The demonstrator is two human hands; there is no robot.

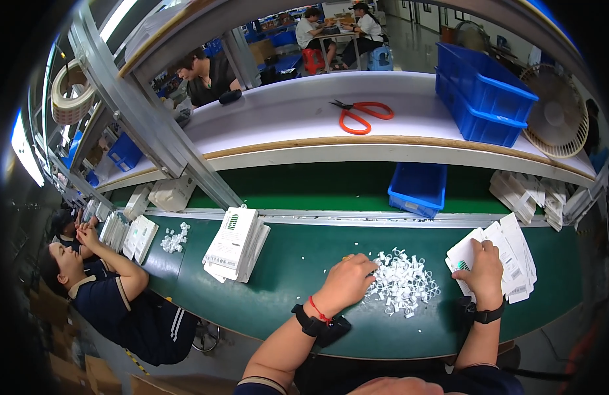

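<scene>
My left hand [348,281] is closed at the left edge of a loose pile of small white plastic clips [403,283], its fingertips bent down and partly hidden. Whether a clip is between them I cannot make out. To the right of the pile, my right hand [486,268] grips the near-left part of a flat white box [463,251], thumb on the left and fingers over the top. Beneath and beside it, more flat white boxes [515,253] lie fanned out. Both wrists wear black bands, and the left also has a red cord.
A stack of flat white boxes [235,243] stands left on the green table [298,263]. A blue bin [417,189] sits under the shelf. On the shelf lie red-handled scissors [361,115] beside stacked blue bins [482,92]. A co-worker [113,296] sits at the left.
</scene>
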